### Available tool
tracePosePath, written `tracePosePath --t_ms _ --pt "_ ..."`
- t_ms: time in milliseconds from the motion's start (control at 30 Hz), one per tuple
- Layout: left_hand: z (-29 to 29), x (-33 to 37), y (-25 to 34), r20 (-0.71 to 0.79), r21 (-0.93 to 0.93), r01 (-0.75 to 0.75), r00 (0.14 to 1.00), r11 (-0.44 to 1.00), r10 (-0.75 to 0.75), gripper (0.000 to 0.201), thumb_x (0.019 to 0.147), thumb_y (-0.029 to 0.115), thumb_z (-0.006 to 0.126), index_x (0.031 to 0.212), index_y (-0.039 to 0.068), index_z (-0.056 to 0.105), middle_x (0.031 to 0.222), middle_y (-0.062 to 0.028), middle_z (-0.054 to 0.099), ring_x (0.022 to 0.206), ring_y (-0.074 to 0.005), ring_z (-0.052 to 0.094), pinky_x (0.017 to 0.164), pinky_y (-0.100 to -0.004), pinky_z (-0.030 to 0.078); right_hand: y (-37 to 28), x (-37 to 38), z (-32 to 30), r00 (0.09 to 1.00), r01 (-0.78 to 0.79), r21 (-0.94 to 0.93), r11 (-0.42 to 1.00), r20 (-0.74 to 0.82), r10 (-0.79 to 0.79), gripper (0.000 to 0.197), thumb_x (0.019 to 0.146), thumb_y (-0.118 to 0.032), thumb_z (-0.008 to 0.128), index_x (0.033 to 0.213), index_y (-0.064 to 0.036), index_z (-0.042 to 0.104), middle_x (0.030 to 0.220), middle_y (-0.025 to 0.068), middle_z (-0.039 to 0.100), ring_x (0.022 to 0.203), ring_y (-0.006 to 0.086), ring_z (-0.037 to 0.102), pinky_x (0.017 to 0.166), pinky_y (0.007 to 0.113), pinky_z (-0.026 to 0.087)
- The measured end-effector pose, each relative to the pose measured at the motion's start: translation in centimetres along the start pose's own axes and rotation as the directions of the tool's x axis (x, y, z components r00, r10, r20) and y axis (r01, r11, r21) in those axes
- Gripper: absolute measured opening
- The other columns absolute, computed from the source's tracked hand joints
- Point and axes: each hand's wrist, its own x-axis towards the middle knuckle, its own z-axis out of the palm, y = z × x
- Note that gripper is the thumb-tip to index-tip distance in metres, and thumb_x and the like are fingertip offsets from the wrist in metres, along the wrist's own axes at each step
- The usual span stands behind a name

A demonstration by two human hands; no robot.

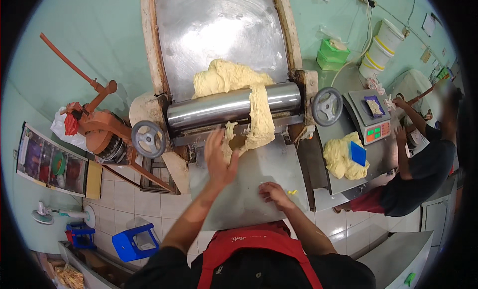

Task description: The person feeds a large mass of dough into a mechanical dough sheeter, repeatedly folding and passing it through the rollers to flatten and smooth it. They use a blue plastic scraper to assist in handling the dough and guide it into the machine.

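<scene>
Left hand (221, 164) held open, fingers spread, at 7 o'clock from roller (214, 107), presumably to guide dough (226, 78); contact can't be told. Dough is heaped at 12, strip draped toward 5, apparently roller-supported. Right hand (274, 194) kept half-curled at 5, clear of dough; closure can't be told.

Dough (226, 78): creamy yellow, glowing right there at upper centre!
Roller (219, 109): gleaming silver, mid-frame.
Apron (249, 236): bold red over black sleeves (164, 269), bottom centre.
Stool (125, 245): vivid blue, lower left.
Buckets (381, 52): white, ringed yellow, upper right.
Wall (109, 20): mint green, upper left.
Floor (147, 202): pale tiles, square grid, lower left.
</scene>
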Motion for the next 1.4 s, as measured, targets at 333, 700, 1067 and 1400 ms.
tracePosePath --t_ms 333,700,1067,1400 --pt "5.4 -7.2 -16.2 0.529 -0.642 0.737 0.223 -0.214 -0.819 0.074 0.094 0.051 0.069 0.155 0.015 0.045 0.151 -0.0051 0.051 0.124 -0.0263 0.058 0.098 -0.0482 0.050 -12.1 16.0 -11.0 0.997 0.019 0.149 0.989 -0.072 -0.009 0.056 0.099 -0.060 0.059 0.138 -0.0205 0.059 0.113 0.0028 0.065 0.097 0.0174 0.061 0.083 0.040 0.053" --pt "13.6 -1.9 -22.9 0.738 -0.643 0.588 0.306 -0.490 -0.602 0.069 0.097 0.041 0.063 0.156 0.011 0.042 0.148 -0.0108 0.057 0.133 -0.0280 0.058 0.103 -0.0504 0.053 -11.7 27.3 -8.9 0.974 0.049 -0.175 0.983 0.225 -0.008 0.060 0.104 -0.060 0.050 0.149 -0.0207 0.053 0.149 0.0047 0.056 0.123 0.0225 0.060 0.096 0.044 0.052" --pt "5.9 -12.0 -12.4 0.632 -0.404 0.889 0.443 0.218 -0.636 0.069 0.094 0.009 0.064 0.156 0.000 0.036 0.144 -0.0162 0.060 0.128 -0.0293 0.063 0.106 -0.0446 0.054 -7.0 17.3 -1.4 0.946 -0.063 -0.082 0.995 0.314 0.086 0.055 0.107 -0.054 0.047 0.149 -0.0188 0.052 0.149 0.0050 0.056 0.129 0.0229 0.057 0.104 0.045 0.049" --pt "-10.1 0.2 4.4 0.694 0.207 0.295 0.627 0.933 -0.353 0.049 0.082 0.031 0.078 0.109 -0.006 0.061 0.101 -0.0328 0.069 0.099 -0.0525 0.067 0.088 -0.0558 0.054 -4.8 0.4 8.6 0.866 -0.153 0.333 0.930 0.499 -0.036 0.051 0.109 -0.048 0.045 0.149 -0.0171 0.052 0.149 0.0054 0.056 0.134 0.0233 0.054 0.111 0.046 0.047"
